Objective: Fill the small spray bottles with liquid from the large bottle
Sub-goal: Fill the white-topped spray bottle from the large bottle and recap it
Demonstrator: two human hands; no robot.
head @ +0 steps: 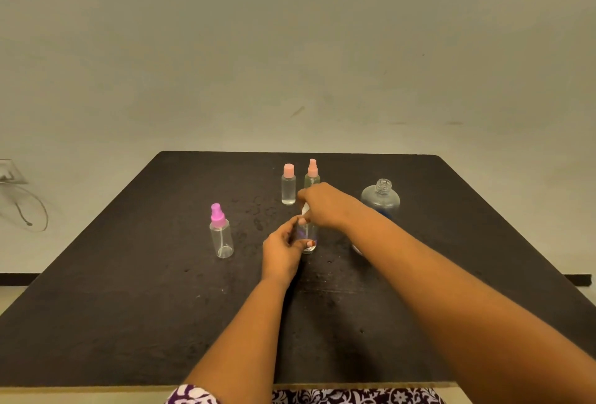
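So both hands are busy on one bottle here. The left hand (283,250) is wrapped around the body of a clear small bottle (309,237) that's standing upright about mid-table, fingers curled round its near-left side and thumb across the front. The right hand (322,205) comes in from above with its fingers bunched down over the top end of that same bottle. There's a whitish bit peeking out under those fingers, but I honestly can't tell if it's a cap or a spray head. The large bottle (380,198) sits just behind the right forearm, off to the right. It's upright with its bare threaded neck showing, it's clear with something blue low down, and its lower part is hidden by the arm. Two more little ones stand side by side at the back, just beyond the right hand: a pink-capped bottle (288,185) with clear liquid in it, and a pink spray bottle (312,174) partly hidden by the knuckles. Off to the left, well apart from the hands, is a purple spray bottle (221,232), upright, with its tube visible inside. The black table (129,307) looks damp between that one and the pink pair, with a few shiny wet patches (258,215). A small white thing (357,248) pokes out from under the right forearm, too hidden to identify.
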